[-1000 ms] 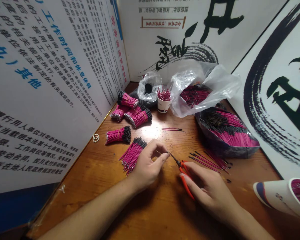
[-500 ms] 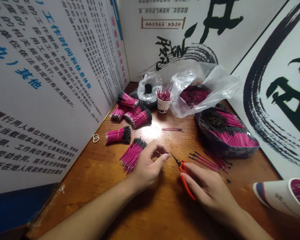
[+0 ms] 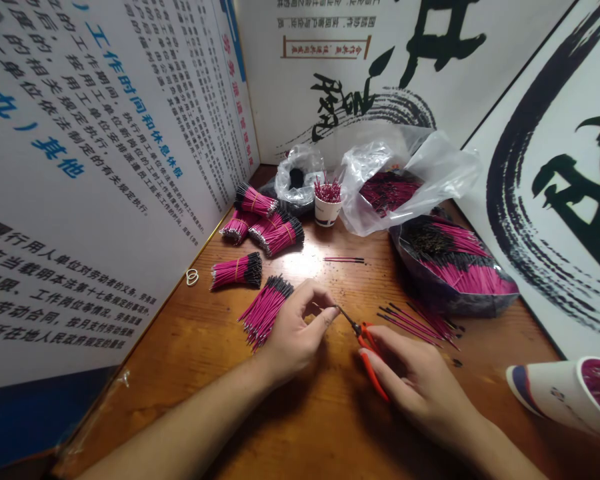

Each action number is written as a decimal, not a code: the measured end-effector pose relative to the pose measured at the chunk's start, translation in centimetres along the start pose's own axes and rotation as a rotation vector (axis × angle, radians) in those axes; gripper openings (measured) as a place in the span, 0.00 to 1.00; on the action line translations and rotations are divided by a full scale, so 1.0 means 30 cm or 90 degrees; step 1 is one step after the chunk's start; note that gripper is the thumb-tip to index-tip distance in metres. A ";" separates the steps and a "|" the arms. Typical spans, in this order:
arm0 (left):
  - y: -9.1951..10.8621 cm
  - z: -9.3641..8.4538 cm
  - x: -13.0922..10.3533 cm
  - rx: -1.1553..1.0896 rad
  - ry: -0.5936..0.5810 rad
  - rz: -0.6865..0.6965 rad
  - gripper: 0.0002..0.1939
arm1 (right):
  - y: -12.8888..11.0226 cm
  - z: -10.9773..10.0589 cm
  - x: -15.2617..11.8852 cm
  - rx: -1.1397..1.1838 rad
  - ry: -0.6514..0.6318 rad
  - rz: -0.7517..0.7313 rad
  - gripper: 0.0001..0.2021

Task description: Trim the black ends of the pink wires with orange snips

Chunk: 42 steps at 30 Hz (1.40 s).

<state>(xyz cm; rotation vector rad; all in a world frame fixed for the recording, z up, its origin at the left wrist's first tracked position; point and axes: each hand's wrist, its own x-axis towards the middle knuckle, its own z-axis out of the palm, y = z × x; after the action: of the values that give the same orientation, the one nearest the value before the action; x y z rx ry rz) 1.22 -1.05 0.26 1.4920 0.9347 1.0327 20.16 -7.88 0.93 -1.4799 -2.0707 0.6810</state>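
Observation:
My left hand (image 3: pixel 303 327) is closed in a pinch, with a thin wire (image 3: pixel 320 306) between thumb and forefinger; most of it is hidden by the fingers. My right hand (image 3: pixel 413 367) grips the orange handles of long-nose pliers (image 3: pixel 373 357). Their slim dark jaws point up and left, and the tips reach the left fingertips; whether they touch the wire is too small to tell. Beside my left hand lies a loose pile of magenta wires with black ends (image 3: pixel 266 312). Several loose wires (image 3: pixel 415 323) are spread just beyond my right hand.
Banded wire bundles (image 3: pixel 236 270) lie at the left, more stacked behind. A paper cup of wires (image 3: pixel 327 212) stands at the back near clear plastic bags (image 3: pixel 375 167). An open dark bag of wires (image 3: pixel 460 303) sits right; another cup (image 3: pixel 545 390) lies tipped at the right edge.
The pliers have shifted slightly left, bringing their tips to the left fingertips. My left hand has stayed almost still.

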 end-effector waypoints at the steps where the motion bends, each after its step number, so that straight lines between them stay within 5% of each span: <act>1: 0.000 0.000 0.001 0.000 0.000 0.001 0.03 | 0.000 0.000 0.001 0.002 -0.002 0.000 0.09; 29: -0.007 -0.002 -0.001 0.028 -0.011 0.021 0.04 | 0.006 -0.007 0.002 -0.008 0.042 -0.018 0.09; 38: 0.027 -0.001 -0.037 0.265 -0.079 0.183 0.04 | 0.062 -0.015 0.016 0.018 0.074 0.056 0.11; 42: 0.075 -0.039 -0.018 0.426 -0.092 0.100 0.04 | 0.071 -0.009 0.021 0.036 0.074 0.086 0.13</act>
<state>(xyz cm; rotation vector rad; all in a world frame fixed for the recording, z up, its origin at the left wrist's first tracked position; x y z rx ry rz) 0.01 -1.52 2.50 2.1897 1.1330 0.7319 21.64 -6.65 -0.18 -1.5995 -1.8636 0.6821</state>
